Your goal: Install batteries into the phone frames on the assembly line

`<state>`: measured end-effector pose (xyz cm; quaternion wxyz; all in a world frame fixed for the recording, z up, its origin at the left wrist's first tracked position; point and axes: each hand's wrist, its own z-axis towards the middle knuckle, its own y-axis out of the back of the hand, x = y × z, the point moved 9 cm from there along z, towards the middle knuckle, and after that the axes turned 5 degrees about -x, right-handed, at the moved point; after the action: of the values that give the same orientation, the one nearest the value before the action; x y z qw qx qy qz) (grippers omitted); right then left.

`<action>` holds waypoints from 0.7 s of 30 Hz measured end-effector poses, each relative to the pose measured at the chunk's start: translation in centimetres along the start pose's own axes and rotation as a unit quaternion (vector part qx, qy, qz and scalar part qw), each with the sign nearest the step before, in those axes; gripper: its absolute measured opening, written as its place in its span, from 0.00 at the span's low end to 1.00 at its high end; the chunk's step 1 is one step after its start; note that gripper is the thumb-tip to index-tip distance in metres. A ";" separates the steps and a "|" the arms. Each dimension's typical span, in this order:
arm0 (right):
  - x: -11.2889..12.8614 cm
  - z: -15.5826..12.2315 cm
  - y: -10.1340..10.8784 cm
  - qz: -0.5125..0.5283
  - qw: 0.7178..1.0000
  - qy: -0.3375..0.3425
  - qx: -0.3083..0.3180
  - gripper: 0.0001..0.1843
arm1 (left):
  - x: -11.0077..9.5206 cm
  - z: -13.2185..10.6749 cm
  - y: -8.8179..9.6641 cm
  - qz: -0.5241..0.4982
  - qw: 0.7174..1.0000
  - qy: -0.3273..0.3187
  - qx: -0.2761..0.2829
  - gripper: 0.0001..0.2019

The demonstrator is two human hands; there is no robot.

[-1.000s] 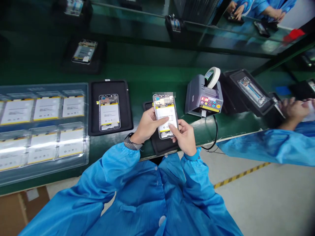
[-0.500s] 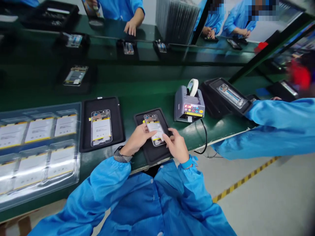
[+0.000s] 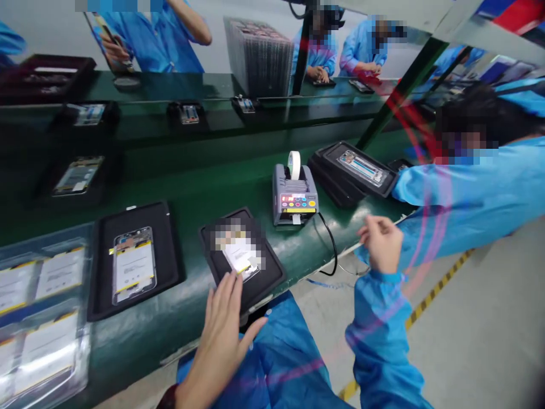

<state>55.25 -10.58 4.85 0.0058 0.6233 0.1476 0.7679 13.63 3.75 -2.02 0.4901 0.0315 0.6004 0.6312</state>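
Note:
An opened phone with a white battery lies on a black tray in front of me; part of it is blurred out. My left hand is open, its fingers stretched flat, with the tips at the phone's lower edge. Off to the right, past the bench edge, my right hand is raised with its fingers curled together. What it holds, if anything, I cannot make out. A second opened phone rests on another black tray to the left.
A grey tape dispenser stands right of the near tray, its cable hanging over the edge. Clear plastic trays of batteries lie at the left. Stacked black trays sit beside a co-worker's sleeve.
Both hands have let go of the phone, which now lies on the tray. My right hand has moved away to the right; my left has flattened beside the phone. The view has shifted.

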 end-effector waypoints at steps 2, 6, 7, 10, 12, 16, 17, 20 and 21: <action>-1.1 5.4 3.5 0.016 0.990 -0.056 -0.127 0.20 | -1.2 -0.3 -2.3 0.069 0.996 -0.047 0.013 0.42; -3.1 11.6 2.6 0.043 0.981 -0.181 -0.057 0.14 | 1.3 5.6 -4.2 0.141 0.988 -0.045 0.037 0.35; -3.2 12.2 2.1 0.051 0.980 -0.188 -0.034 0.13 | 2.6 8.3 -4.1 0.152 0.987 -0.037 0.046 0.35; -3.4 12.4 1.0 0.079 0.976 -0.202 0.001 0.11 | 7.2 17.3 -3.3 0.170 0.982 -0.013 0.082 0.34; -3.3 12.1 0.4 0.097 0.972 -0.212 0.027 0.11 | 10.2 23.2 -2.6 0.166 0.981 0.005 0.104 0.34; -2.2 11.4 -0.2 0.124 0.966 -0.213 0.074 0.11 | 14.2 30.9 -0.9 0.158 0.981 0.039 0.101 0.32; -1.7 11.2 -0.2 0.130 0.966 -0.208 0.080 0.11 | 14.7 31.8 -0.4 0.159 0.982 0.043 0.092 0.31; 0.4 10.1 0.2 0.144 0.971 -0.172 0.087 0.12 | 15.8 32.0 1.1 0.162 0.983 0.067 0.057 0.27; 1.3 9.5 0.5 0.149 0.973 -0.152 0.085 0.13 | 16.1 31.6 1.6 0.163 0.982 0.079 0.044 0.26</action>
<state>64.11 -8.70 7.95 -0.1394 0.7463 0.1154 0.6406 24.22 37.60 -0.78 0.3300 0.1006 0.6513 0.6759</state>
